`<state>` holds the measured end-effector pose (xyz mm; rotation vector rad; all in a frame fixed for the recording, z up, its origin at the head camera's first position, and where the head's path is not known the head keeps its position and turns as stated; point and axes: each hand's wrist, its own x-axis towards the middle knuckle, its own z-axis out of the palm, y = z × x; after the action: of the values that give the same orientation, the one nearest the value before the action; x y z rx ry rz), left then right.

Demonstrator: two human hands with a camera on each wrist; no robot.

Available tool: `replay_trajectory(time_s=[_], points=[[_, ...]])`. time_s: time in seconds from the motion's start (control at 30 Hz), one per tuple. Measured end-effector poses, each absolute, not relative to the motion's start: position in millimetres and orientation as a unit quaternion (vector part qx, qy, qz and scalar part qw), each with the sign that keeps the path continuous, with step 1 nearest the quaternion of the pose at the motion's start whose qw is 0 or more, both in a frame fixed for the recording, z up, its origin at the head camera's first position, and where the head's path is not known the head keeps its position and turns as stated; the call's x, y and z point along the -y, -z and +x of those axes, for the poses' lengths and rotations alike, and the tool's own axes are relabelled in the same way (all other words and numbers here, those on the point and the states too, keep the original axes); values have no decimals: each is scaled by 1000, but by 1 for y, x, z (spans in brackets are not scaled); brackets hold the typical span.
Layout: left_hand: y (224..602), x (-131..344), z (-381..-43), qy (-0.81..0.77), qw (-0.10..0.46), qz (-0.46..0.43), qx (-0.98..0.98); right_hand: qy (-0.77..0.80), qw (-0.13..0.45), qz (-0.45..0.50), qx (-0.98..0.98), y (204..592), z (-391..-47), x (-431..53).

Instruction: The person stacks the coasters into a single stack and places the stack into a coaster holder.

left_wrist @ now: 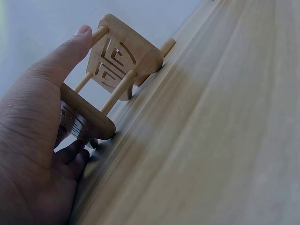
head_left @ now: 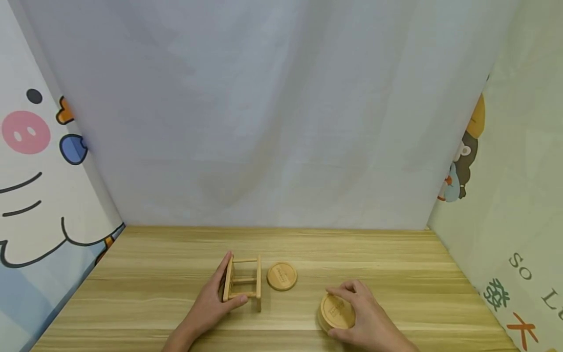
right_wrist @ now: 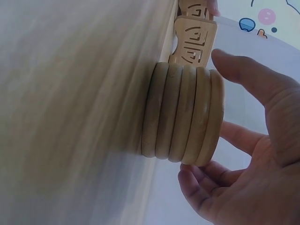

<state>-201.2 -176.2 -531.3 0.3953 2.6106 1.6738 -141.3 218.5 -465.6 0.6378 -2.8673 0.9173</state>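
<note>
My left hand [head_left: 211, 305] grips a wooden coaster holder [head_left: 258, 274], with the thumb along its near rod and the fingers at its left side panel. The holder has two carved panels joined by round rods, and it stands on the table. In the left wrist view, the far panel [left_wrist: 124, 54] shows cut-out line patterns. To the right, my right hand [head_left: 367, 315] spans a stack of round wooden coasters [head_left: 336, 312], thumb on the near side and fingers around the far side. Several coasters [right_wrist: 183, 112] make up that stack. One loose coaster [head_left: 282, 276] with an engraved mark lies flat between holder and stack.
The wood-grain table [head_left: 176, 244] runs back to a plain pale cloth [head_left: 281, 122]. Printed cloths with cartoon figures hang at the left [head_left: 39, 205] and right [head_left: 506, 195] sides.
</note>
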Motion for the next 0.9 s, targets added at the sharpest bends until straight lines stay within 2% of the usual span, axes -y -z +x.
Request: replay_trajectory(time_s=[0.37,0.73,0.9], points=[[530,176,-201,-541,13,124,-832,-327,42,169,929,459,-141,-212],[529,175,-202,-538,16,121,-834,-315,116,195,921,460,-142,-206],[529,176,-201,-531,13,122,-838,-306,122,198,923,458,-145,-199]])
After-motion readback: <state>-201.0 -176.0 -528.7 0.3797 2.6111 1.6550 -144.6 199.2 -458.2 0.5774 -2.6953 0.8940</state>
